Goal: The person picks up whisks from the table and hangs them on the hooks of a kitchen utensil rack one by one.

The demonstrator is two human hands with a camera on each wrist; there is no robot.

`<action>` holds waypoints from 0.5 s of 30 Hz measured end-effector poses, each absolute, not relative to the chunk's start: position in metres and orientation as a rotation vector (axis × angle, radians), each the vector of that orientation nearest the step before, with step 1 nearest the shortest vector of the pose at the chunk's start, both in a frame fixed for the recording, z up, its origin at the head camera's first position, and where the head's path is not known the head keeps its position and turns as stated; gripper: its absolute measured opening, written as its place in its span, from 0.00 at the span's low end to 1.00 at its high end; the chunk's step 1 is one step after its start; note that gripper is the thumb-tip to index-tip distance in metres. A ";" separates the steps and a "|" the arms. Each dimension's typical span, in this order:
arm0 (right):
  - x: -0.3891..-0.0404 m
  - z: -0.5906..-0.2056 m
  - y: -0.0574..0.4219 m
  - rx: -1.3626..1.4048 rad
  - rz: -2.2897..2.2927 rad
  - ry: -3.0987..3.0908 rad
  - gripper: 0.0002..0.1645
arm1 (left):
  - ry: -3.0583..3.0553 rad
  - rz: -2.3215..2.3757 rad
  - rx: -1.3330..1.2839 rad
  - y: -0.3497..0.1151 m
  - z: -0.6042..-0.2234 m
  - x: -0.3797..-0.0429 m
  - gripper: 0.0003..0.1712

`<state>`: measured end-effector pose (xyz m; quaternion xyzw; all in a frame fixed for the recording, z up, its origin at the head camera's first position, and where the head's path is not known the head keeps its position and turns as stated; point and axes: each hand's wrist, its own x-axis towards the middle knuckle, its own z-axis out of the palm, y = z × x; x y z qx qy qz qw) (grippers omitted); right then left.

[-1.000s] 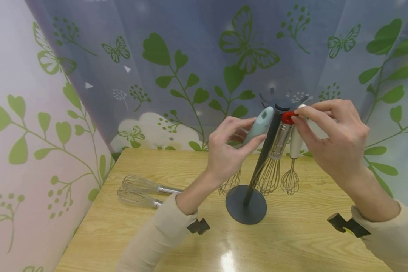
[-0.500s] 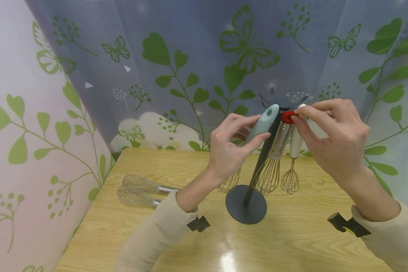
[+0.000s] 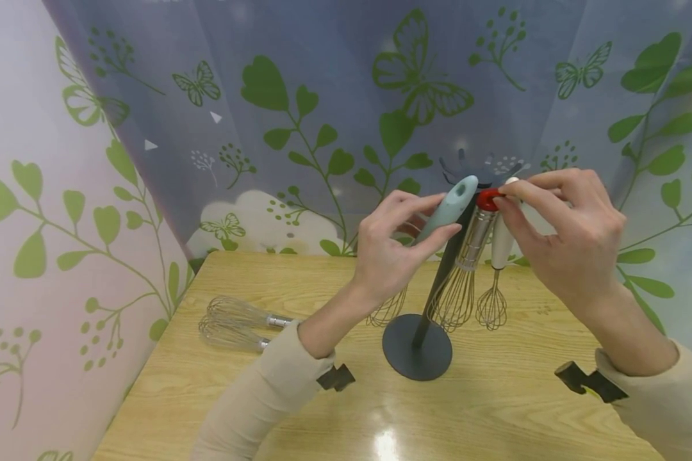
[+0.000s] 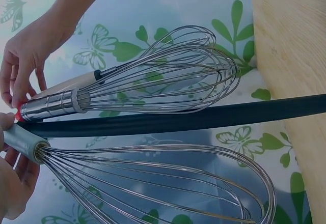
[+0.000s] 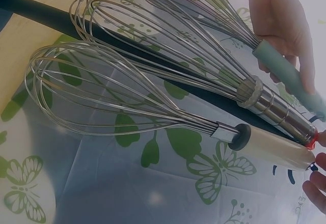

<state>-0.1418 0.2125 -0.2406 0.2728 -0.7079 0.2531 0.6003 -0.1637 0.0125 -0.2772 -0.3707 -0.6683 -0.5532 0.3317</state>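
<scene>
My left hand pinches the pale blue-green handle of a whisk, tilted up with its hole end close to the top of a black stand. Below that hand its wire loops show; the left wrist view gives the full whisk. With thumb and forefinger my right hand pinches the red end of a steel-handled whisk, which hangs wires down beside the pole. Just behind it hangs a smaller cream-handled whisk. Partly hidden by the hands are the stand's upper hooks.
Two steel whisks lie on the wooden table at the left, their handle ends hidden by my left sleeve. Patterned cloth rises behind the table and on both sides.
My left hand has moved slightly right and up with the blue-green whisk, bringing its handle end nearer the stand's top and the red end. My right hand has stayed in place.
</scene>
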 end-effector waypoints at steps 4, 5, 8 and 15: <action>-0.142 -0.240 0.212 0.635 0.591 -1.634 0.14 | -1.759 -1.430 -0.973 0.013 -0.276 -0.164 0.21; -0.142 -0.240 0.212 0.635 0.593 -1.632 0.16 | -1.761 -1.426 -0.974 0.013 -0.275 -0.164 0.21; -0.142 -0.240 0.211 0.632 0.595 -1.628 0.11 | -1.764 -1.415 -0.975 0.013 -0.275 -0.164 0.21; -0.141 -0.240 0.210 0.630 0.600 -1.625 0.10 | -1.764 -1.406 -0.974 0.013 -0.275 -0.165 0.21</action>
